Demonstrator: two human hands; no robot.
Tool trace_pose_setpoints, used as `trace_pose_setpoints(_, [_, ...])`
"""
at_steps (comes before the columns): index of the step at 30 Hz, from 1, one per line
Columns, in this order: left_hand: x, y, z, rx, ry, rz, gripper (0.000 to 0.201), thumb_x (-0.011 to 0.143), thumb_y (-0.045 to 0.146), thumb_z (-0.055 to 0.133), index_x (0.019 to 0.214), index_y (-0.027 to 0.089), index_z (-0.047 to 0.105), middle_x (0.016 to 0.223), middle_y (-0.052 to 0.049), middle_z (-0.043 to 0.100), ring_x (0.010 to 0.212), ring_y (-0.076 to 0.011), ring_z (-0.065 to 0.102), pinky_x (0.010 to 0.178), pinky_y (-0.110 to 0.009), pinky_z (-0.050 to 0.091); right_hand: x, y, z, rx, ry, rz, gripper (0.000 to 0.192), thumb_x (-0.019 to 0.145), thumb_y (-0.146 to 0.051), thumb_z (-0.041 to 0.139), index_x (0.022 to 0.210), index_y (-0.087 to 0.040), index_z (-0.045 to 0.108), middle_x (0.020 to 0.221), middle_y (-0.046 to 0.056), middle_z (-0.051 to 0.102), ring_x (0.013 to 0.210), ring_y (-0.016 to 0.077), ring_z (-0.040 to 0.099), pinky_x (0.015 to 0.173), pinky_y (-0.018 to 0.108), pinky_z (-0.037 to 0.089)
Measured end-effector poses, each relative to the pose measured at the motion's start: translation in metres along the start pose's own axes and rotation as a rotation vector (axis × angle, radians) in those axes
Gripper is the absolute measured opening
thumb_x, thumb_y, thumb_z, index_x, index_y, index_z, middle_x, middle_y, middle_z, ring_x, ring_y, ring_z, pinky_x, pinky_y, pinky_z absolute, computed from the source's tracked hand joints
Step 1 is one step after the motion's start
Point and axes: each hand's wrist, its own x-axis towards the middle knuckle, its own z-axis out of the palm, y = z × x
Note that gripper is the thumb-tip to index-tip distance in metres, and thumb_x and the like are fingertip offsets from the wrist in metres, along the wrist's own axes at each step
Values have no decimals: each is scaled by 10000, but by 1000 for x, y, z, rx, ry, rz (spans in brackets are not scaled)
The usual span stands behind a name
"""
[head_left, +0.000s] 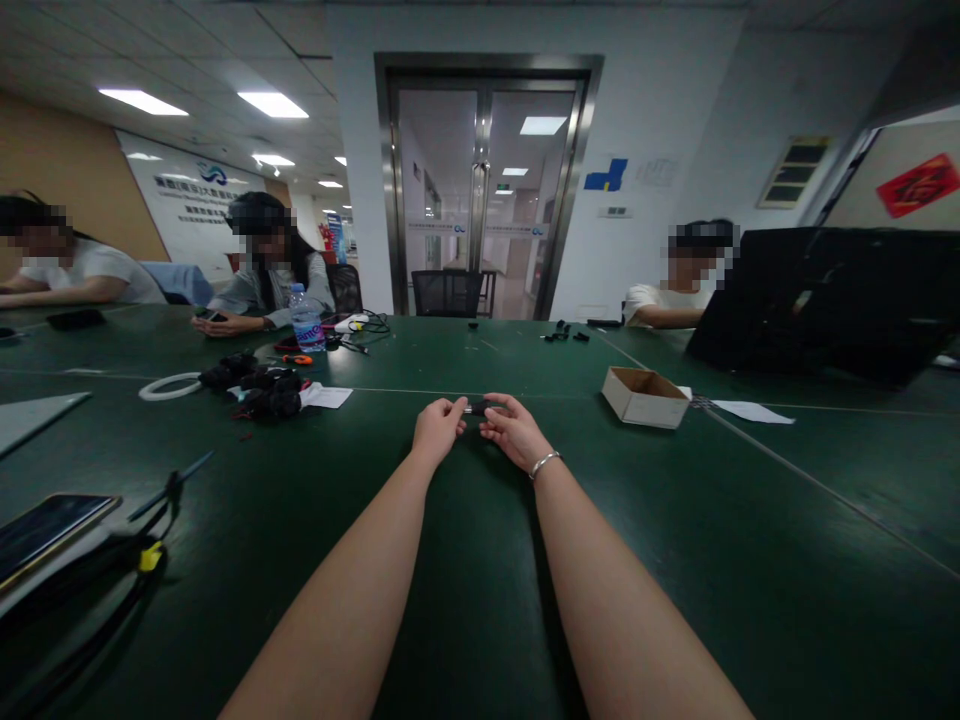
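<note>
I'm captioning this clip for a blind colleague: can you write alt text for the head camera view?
Two bare hands, left hand and right hand, pinch a small dark part between them over a green table. An open cardboard box sits to the right, a pile of black parts to the left, and three people sit at the far side.

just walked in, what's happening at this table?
A person holds a small dark part between the left hand and right hand, over a green table. What the part is cannot be told. An open cardboard box sits to the right, and a pile of black parts with a white ring lies to the left. Three other people sit at the far side.
</note>
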Motion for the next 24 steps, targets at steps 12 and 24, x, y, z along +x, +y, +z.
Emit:
trace_pose_setpoints(12, [-5,7,-7,198,25,38,519,812,615,426,577,182,590,490,-28,569,447,-141,502,457,-255,299,-2,-3,0,5,-63,22,253,741,-57,655,951,-182,595,737,1,596,597,116,617,564,222,533])
trace_pose_setpoints(24, [-3,3,1,-52,-14,216,187,758,356,623,783,171,604,748,-32,628,696,-139,577,661,-239,427,0,-4,3,42,71,51,122,796,-159,681,870,-146,585,618,27,613,517,111,587,487,188,498])
